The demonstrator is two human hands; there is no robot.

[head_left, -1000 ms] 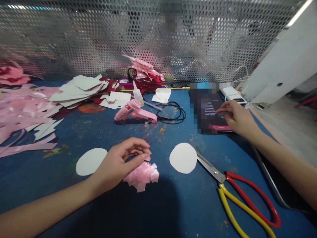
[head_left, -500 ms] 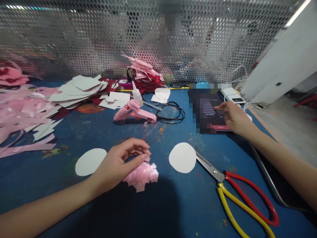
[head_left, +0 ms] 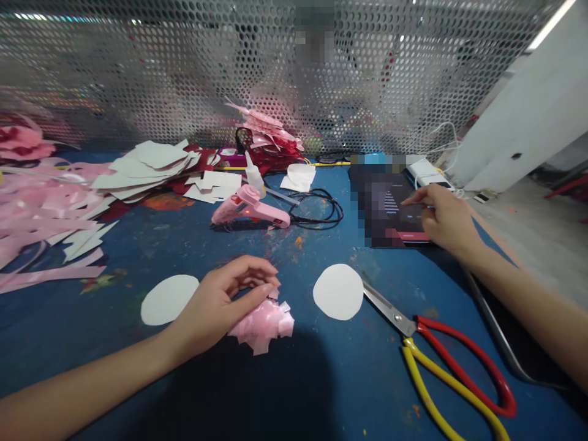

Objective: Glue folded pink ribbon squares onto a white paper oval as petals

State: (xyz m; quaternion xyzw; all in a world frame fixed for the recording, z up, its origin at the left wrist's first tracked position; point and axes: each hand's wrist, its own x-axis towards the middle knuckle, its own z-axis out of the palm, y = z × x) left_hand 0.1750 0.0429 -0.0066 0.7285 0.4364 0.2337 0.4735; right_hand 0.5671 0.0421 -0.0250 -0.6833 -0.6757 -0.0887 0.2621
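Note:
My left hand (head_left: pixel 236 300) rests on the blue table with its fingers curled round a pink ribbon rosette (head_left: pixel 263 326), whose layered ribbon ends show below the thumb. Partly behind that wrist lies a white paper disc (head_left: pixel 169 300). A second white disc (head_left: pixel 339 292) lies to the right, its edge by the tip of the scissors (head_left: pixel 399 320) with one red and one yellow handle. Over the dark screen of a tablet (head_left: pixel 390 211), my right hand (head_left: pixel 441 217) holds nothing. Its index finger is stretched out, the others bent; whether it touches the screen I cannot tell.
A pink glue gun (head_left: pixel 250 208) lies mid-table before a white-tipped bottle (head_left: pixel 254 177) and a coiled black cable (head_left: pixel 321 208). Pink ribbon strips (head_left: pixel 46 202) and white paper pieces (head_left: pixel 147 168) heap at left. A perforated metal panel (head_left: pixel 184 79) closes the back.
My right hand has shifted slightly right and its index finger is more extended over the tablet. The text on the screen has moved a little. My left hand stays on the rosette.

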